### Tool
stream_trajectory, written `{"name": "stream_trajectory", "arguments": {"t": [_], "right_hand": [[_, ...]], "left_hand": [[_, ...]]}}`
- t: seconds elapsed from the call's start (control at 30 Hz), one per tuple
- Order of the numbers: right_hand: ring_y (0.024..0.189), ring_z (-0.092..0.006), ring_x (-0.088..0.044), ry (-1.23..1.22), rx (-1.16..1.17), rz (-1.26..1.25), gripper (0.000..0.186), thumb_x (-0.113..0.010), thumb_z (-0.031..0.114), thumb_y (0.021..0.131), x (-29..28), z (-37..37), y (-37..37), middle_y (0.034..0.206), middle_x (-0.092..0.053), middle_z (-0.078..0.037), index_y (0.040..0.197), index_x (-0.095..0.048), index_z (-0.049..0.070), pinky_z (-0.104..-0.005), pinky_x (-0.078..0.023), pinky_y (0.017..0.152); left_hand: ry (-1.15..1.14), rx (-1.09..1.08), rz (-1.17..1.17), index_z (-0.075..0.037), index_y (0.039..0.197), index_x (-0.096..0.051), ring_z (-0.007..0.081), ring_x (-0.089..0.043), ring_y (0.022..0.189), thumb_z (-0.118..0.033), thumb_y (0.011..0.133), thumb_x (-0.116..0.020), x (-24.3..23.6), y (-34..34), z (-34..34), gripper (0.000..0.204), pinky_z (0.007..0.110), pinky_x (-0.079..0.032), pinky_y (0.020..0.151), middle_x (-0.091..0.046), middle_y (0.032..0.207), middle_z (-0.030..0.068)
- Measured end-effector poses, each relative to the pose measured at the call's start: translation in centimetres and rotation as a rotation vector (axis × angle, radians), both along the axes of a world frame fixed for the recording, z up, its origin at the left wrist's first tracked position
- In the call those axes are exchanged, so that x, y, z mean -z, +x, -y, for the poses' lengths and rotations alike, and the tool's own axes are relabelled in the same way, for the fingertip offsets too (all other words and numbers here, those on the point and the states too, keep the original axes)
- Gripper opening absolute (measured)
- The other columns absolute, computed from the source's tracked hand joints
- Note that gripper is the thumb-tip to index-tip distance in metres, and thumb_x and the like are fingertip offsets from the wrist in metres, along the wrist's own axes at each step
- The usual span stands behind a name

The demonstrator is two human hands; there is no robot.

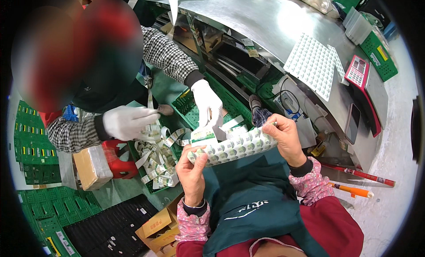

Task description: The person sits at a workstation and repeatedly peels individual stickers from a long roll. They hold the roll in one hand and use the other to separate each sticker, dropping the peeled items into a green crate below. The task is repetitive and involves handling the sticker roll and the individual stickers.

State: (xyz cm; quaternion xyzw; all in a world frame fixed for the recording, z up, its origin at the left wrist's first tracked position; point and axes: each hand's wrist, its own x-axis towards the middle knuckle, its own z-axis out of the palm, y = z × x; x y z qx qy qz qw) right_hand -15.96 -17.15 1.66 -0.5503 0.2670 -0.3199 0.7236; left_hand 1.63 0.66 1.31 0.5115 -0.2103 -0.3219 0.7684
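Between both hands I hold a curled sheet of labels (239,146), white with rows of small green-grey printed stickers. My left hand (191,172) pinches its left end between thumb and fingers. At the right end, my right hand (285,136) grips the sheet with the thumb on top. Just beyond the sheet, a co-worker's white-gloved hand (207,102) reaches down to a green-and-white piece of packaging (204,136). The co-worker's other gloved hand (128,123) is over a heap of printed label strips (157,162) in a green crate.
On the steel table (248,13) at right lie another label sheet (312,64), a red-and-white scale (357,71) and a phone (353,123). Green crates (37,155), a cardboard box (92,168) and a red stool (119,159) stand at left. An open carton (159,226) sits below.
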Motion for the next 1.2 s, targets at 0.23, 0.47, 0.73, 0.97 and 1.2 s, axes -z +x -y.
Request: {"name": "stream_trajectory", "arguments": {"t": [0.23,0.47,0.73,0.97,1.2], "right_hand": [[0.08,-0.0073,-0.057,0.087,-0.101,0.084,0.009,-0.069,0.004,0.083,-1.2,-0.5,0.2,0.084,-0.062,-0.001,0.091,-0.065,0.0,-0.0215,-0.045,0.072],[0.075,-0.0063,-0.055,-0.141,-0.048,0.074,0.007,-0.069,0.002,0.083,-0.6,-0.4,0.1,0.081,-0.061,-0.001,0.088,-0.067,-0.001,-0.0206,-0.043,0.067],[0.069,-0.005,-0.049,-0.105,0.018,0.081,0.009,-0.07,0.007,0.084,1.3,-0.6,0.0,0.075,-0.056,0.001,0.082,-0.066,0.0,-0.0193,-0.037,0.061],[0.074,-0.0085,-0.052,-0.081,-0.078,0.137,0.011,-0.072,0.005,0.081,-0.2,-0.7,0.8,0.081,-0.058,-0.002,0.087,-0.064,0.0,-0.0215,-0.04,0.069],[0.078,-0.0098,-0.054,-0.161,-0.096,0.11,0.01,-0.072,-0.002,0.078,0.2,0.0,-0.3,0.085,-0.06,-0.004,0.086,-0.065,0.0,-0.0214,-0.042,0.066]], "left_hand": [[0.042,-0.085,0.202,0.002,0.096,-0.064,0.011,-0.053,0.085,0.002,0.084,-0.064,0.7,0.0,0.2,0.011,0.024,-0.042,0.078,-0.055,0.094,0.002],[0.017,-0.176,0.212,0.002,0.09,-0.066,0.0092,-0.049,0.079,-0.006,0.084,-0.07,0.9,-0.4,0.3,0.01,0.022,-0.038,0.073,-0.054,0.085,0.0004],[0.029,-0.21,0.208,0.001,0.085,-0.064,0.0085,-0.044,0.075,-0.013,0.086,-0.07,1.3,-0.6,0.0,0.016,0.023,-0.034,0.069,-0.051,0.081,-0.0011],[0.018,-0.258,0.339,0.003,0.087,-0.063,0.0096,-0.047,0.078,-0.008,0.086,-0.069,1.4,-0.8,0.2,0.013,0.023,-0.037,0.073,-0.052,0.084,0.0006],[0.031,-0.167,0.393,0.004,0.092,-0.066,0.0143,-0.057,0.091,-0.001,0.084,-0.068,1.0,-0.6,-0.3,0.01,0.024,-0.043,0.079,-0.06,0.098,0.0069]]}}
